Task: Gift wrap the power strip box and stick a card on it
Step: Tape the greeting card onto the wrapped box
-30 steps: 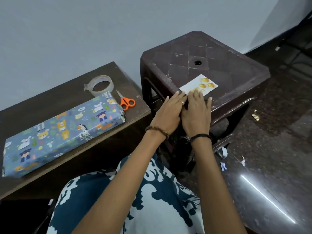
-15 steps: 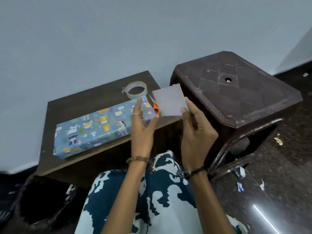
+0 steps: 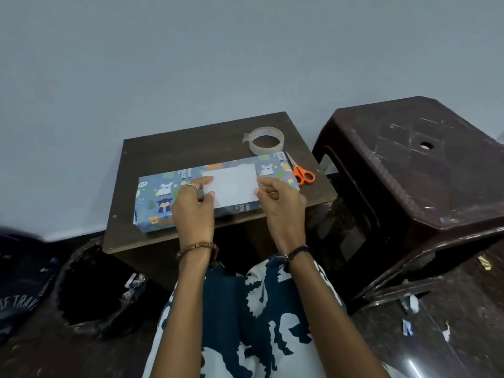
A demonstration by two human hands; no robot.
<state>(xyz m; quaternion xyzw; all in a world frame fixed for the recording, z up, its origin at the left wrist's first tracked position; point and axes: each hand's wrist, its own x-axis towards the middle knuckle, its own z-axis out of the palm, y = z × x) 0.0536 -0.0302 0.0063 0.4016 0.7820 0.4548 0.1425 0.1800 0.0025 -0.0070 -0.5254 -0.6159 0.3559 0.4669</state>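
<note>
The wrapped box, covered in blue paper with cartoon animals, lies lengthwise on a small dark wooden table. A white card sits blank side up over the middle of the box's top. My left hand pinches the card's left edge between thumb and forefinger. My right hand pinches its right edge the same way. Whether the card lies flat against the paper cannot be told.
A clear tape roll stands at the table's back right, with orange-handled scissors beside the box's right end. A dark brown plastic stool is to the right. A black bag sits on the floor at left; paper scraps litter the floor at right.
Both hands picked the card off the stool, turned it blank side up, and carried it left over the wrapped box. My view swung from the stool to the table.
</note>
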